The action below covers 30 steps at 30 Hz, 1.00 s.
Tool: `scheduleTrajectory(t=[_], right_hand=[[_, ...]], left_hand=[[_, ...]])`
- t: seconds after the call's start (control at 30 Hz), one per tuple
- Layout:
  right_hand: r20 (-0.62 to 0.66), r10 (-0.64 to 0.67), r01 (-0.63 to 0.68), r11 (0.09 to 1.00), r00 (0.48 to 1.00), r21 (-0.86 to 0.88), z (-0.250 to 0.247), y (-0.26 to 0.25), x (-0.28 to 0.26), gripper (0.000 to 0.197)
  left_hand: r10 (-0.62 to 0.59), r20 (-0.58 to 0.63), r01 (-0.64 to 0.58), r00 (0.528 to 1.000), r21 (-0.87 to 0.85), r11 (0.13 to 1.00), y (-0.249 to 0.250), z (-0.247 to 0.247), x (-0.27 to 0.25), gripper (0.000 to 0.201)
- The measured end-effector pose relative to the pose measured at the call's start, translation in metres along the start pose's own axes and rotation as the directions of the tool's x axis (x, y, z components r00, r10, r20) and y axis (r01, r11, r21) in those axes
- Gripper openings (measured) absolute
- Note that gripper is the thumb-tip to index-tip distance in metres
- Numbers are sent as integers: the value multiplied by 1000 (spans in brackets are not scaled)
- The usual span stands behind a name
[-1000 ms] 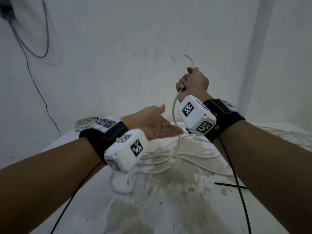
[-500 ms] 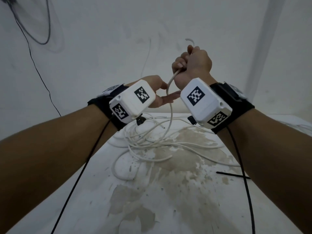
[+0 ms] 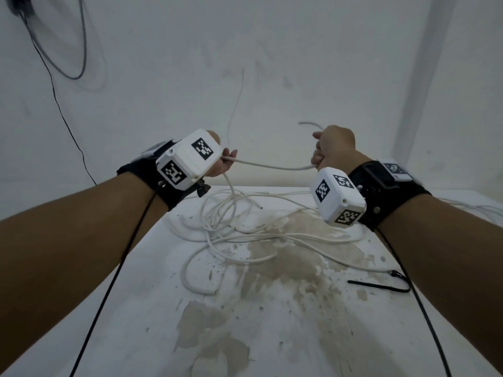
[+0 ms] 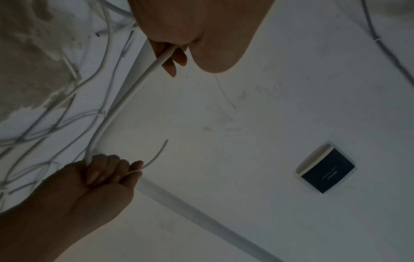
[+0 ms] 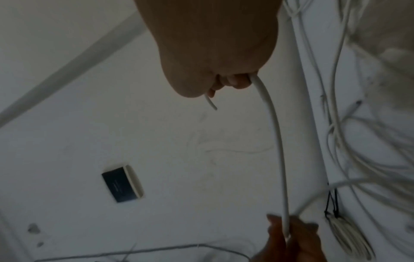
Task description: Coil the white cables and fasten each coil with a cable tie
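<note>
cable (image 3: 268,166) spans between left hand (image 3: 223,165) and right hand (image 3: 336,148) (seemingly slack), above table (image 3: 272,336).

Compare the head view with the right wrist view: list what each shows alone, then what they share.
Only the head view shows the loose black cable tie on the stained table, and both wrist cameras.

Only the right wrist view shows a dark wall plate and a finished coil bound with a black tie.

Both show the right hand gripping the white cable near its free end, the left hand holding it further along, and the tangle of cable on the table.
</note>
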State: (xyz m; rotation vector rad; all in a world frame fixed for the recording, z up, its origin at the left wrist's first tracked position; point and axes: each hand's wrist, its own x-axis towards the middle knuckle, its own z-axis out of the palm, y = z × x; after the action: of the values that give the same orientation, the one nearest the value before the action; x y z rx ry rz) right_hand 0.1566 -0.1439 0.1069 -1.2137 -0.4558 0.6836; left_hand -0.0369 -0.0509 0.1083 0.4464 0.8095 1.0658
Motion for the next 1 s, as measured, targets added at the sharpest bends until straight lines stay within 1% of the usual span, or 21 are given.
scheduleTrajectory(t=[0.07, 0.13, 0.2, 0.27, 0.33, 0.37, 0.43, 0.53, 0.6, 0.67, 0.73, 0.8, 0.87, 0.93, 1.0], right_hand=[[-27, 50, -52, 997, 998, -54, -11, 5, 7, 35], [-30, 100, -103, 991, 994, -82, -19, 9, 12, 33], [-21, 113, -115, 984, 993, -135, -23, 12, 15, 33], [-4, 107, -106, 975, 994, -197, -23, 16, 15, 33], [10, 109, -104, 969, 994, -224, -21, 21, 17, 33], [17, 112, -105, 969, 994, -224, -20, 24, 18, 33], [25, 103, -96, 973, 994, -210, -18, 28, 19, 33], [34, 49, -45, 992, 998, -121, -15, 35, 19, 30], [77, 0, 3, 999, 997, -37, -16, 39, 17, 33], [172, -44, 34, 998, 984, 56, -16, 40, 14, 34], [291, -82, 48, 992, 953, 120, -13, 39, 8, 33], [395, -115, 59, 987, 912, 150, -6, 37, 1, 32], [460, -159, 87, 981, 874, 174, 6, 35, -6, 30], [480, -202, 113, 972, 854, 207, 19, 34, -11, 30], [460, -231, 148, 967, 857, 209, 33, 38, -12, 30]], left_hand=[[16, -21, -16, 1000, 7, 1000, 4, -7, 5, 25], [38, -21, -36, 999, 79, 996, 7, -11, 2, 22], [84, 13, -85, 996, 162, 983, 9, -8, -7, 24], [186, 74, -198, 980, 239, 951, 13, 2, -21, 25], [304, 115, -325, 946, 321, 890, 16, 16, -33, 22], [340, 139, -368, 930, 333, 868, 17, 21, -38, 20], [376, 180, -417, 909, 370, 830, 21, 26, -44, 17], [389, 210, -441, 897, 474, 762, 24, 24, -41, 16], [346, 268, -438, 899, 562, 702, 24, 21, -35, 14], [278, 313, -418, 908, 636, 649, 21, 15, -26, 17], [258, 348, -432, 901, 677, 595, 16, 9, -15, 19], [293, 410, -505, 863, 703, 501, 10, 6, -3, 20], [300, 511, -591, 806, 729, 345, 3, 5, 6, 22], [301, 597, -663, 744, 716, 218, -3, 6, 13, 22], [326, 659, -724, 678, 675, 141, -9, 8, 16, 22]])
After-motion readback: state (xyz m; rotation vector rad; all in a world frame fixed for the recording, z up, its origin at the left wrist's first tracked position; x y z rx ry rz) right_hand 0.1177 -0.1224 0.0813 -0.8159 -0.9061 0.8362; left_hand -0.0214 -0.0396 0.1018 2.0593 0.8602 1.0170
